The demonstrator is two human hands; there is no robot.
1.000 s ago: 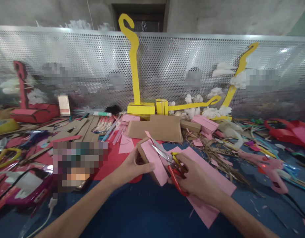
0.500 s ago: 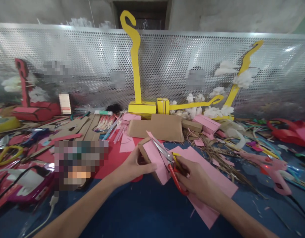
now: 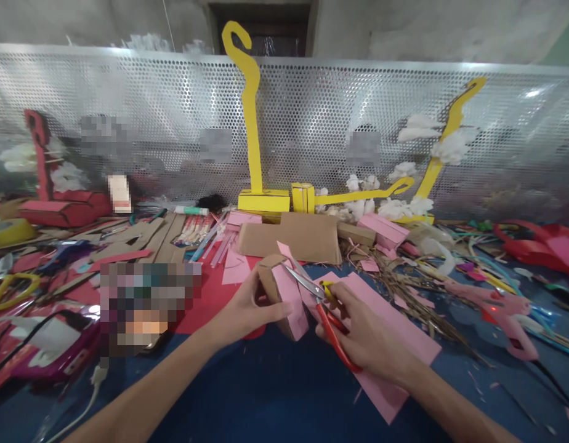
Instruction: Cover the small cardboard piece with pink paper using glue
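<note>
My left hand point(image 3: 250, 307) grips a small brown cardboard box point(image 3: 268, 280), thumb in front and fingers behind it. Pink paper point(image 3: 294, 304) covers the face of the box turned towards the right. In my right hand point(image 3: 365, 332) is a pair of scissors point(image 3: 331, 329) with red and yellow handles. Its blades are parted and point up and left, at the upper right edge of the pink paper. A narrow pink strip stands up beyond the blades. Beneath my right hand lies a larger pink sheet point(image 3: 393, 369) on the blue table.
A pink glue gun point(image 3: 501, 307) with a lit red light lies at the right. Brown cardboard point(image 3: 289, 237) and a red sheet point(image 3: 204, 304) lie ahead. Yellow hook-shaped cutouts point(image 3: 251, 123) stand by the perforated metal panel point(image 3: 173, 92). Scraps and tools crowd the left side.
The box has turned slightly, showing more bare cardboard. The scissors' handles have swung down and right, and the pink edge has parted further from the paper on the box.
</note>
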